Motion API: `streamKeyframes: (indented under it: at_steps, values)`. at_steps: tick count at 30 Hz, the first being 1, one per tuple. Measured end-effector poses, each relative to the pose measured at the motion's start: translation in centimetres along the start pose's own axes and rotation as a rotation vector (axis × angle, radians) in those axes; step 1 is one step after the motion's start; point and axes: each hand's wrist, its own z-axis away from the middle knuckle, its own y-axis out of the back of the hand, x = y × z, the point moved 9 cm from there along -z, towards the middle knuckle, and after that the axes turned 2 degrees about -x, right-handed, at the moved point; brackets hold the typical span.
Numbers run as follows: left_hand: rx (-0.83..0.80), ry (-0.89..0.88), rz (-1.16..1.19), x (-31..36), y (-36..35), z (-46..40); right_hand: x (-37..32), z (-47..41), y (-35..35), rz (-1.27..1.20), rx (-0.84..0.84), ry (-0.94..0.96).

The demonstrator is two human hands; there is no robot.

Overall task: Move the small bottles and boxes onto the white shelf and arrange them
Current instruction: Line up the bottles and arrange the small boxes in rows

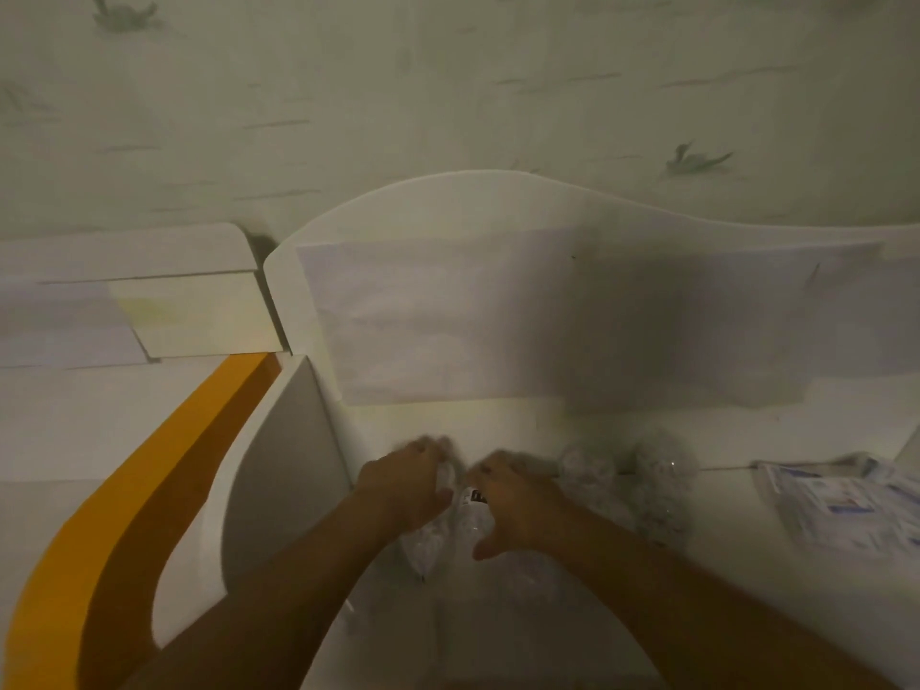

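Hands meet at the white shelf (498, 420): your left hand (403, 483) curls round one clear bottle (428, 540); your right hand (517, 500) grips another bottle (473, 510). Two more bottles (662, 485) stand right of them.

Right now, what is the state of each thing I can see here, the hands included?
Left hand: fingers curled round a clear bottle.
Right hand: fingers curled over the labelled bottle.
Left clear bottle: lying on the shelf, held.
Labelled bottle: between both hands, blurred.
Two clear bottles at right: on the shelf, untouched; blurred.
Flat packet: lying flat, far right.
White shelf: bears all of these.
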Motion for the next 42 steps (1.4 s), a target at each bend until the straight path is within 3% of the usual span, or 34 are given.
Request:
streamKeyframes:
  at_steps: [7, 15, 22, 32, 42]
  values:
    - [-0.04, 0.015, 0.102, -1.2, -0.5, -0.3, -0.3, -1.1, -0.6, 0.088, -0.013, -0.003]
    - [-0.036, 0.076, 0.152, -3.1, -0.8, -0.4, 1.8, -2.0, 1.6, -0.337, -0.03, -0.118]
    - [-0.011, 0.093, 0.197, -4.1, -0.6, -0.2, 2.5, -1.6, 1.9, -0.431, 0.0, -0.189]
    - [0.062, 0.148, 0.301, -5.7, 0.1, 0.3, 3.6, -0.7, 3.3, -0.395, 0.076, -0.289]
    - [0.055, 0.144, 0.322, -5.5, -0.4, -0.2, 1.8, -1.0, 3.2, -0.354, 0.115, -0.242]
